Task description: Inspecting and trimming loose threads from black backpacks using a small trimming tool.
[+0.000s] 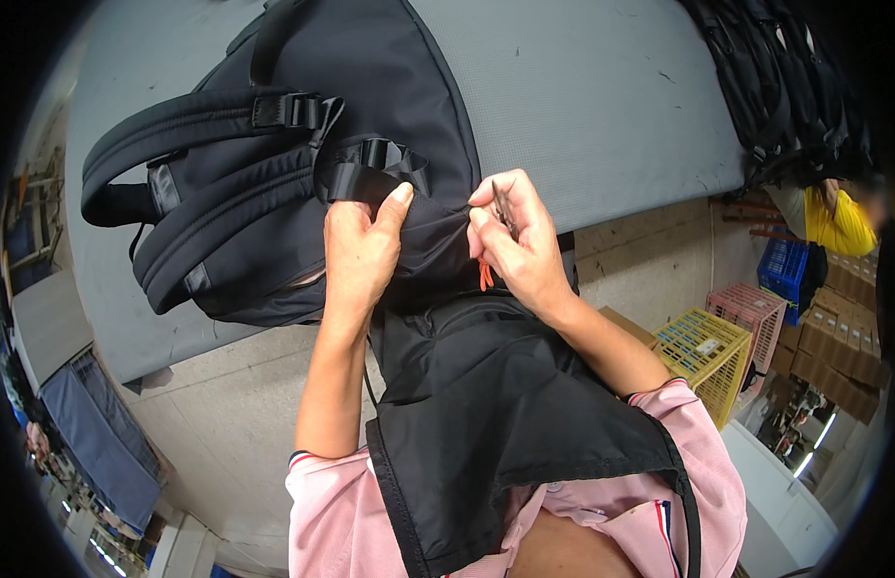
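Note:
A black backpack (380,67) lies on the grey table with its padded shoulder straps (211,222) toward the left. My left hand (359,252) is closed on a loop of black webbing (359,183) near the bag's lower end, thumb on top and fingers partly hidden. At the bag's lower right edge, my right hand (519,236) is closed round small metal thread snips (505,208). An orange cord (485,275) hangs below that hand. Its thumb and forefinger pinch close against the bag's seam; whether a thread is between them is too small to tell.
The grey table (582,106) stretches away to the right. More black bags (779,87) are piled at its far right end, near a person in yellow (837,222). Yellow (702,347), pink (751,313) and blue crates (784,265) stand beside cardboard boxes (837,356). A black apron (505,385) covers my front.

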The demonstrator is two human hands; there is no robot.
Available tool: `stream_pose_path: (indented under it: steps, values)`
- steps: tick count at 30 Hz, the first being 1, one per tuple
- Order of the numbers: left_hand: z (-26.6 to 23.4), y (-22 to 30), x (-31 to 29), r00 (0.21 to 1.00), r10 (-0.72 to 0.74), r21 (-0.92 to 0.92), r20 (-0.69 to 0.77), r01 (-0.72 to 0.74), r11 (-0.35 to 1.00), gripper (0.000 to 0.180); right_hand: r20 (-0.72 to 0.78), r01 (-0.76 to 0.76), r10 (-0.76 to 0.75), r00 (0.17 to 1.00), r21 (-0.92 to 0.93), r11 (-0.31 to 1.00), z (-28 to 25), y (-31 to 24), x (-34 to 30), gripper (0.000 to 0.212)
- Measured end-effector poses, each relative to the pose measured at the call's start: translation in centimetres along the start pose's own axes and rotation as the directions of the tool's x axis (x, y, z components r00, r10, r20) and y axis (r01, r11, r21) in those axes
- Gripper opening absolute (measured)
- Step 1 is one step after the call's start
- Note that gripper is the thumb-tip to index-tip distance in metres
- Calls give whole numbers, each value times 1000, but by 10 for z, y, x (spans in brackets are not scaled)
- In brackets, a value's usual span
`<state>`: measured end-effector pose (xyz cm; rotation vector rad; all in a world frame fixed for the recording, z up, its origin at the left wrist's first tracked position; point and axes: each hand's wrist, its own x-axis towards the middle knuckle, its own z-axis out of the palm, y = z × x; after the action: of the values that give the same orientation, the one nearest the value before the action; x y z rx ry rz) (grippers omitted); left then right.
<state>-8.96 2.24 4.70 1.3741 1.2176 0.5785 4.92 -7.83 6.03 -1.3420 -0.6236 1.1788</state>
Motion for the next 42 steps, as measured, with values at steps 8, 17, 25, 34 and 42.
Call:
stream_pose_path:
  steps: [8, 17, 25, 34, 42]
  values:
    - [-7, -11, -4, 995, -12, 61, 103, 5, 998, 38, 324, 506, -409, 853, -702, 501, 0, -36, 0, 29]
    - [-13, -18, -8, 979, 20, 84, 204, -37, 996, 37, 448, 483, -197, 872, -723, 494, -7, -39, 6, 18]
    - [-22, -17, -12, 974, 25, 41, 224, -35, 999, 37, 408, 498, -294, 864, -609, 617, -18, -38, 5, 18]
    - [-20, -20, -9, 969, -17, 105, 247, -9, 994, 35, 614, 598, -93, 784, -705, 382, 1, -44, 16, 30]
    - [-24, -25, -7, 963, -18, 135, 270, -20, 991, 35, 165, 211, -143, 976, -548, 809, -26, -38, 11, 13]
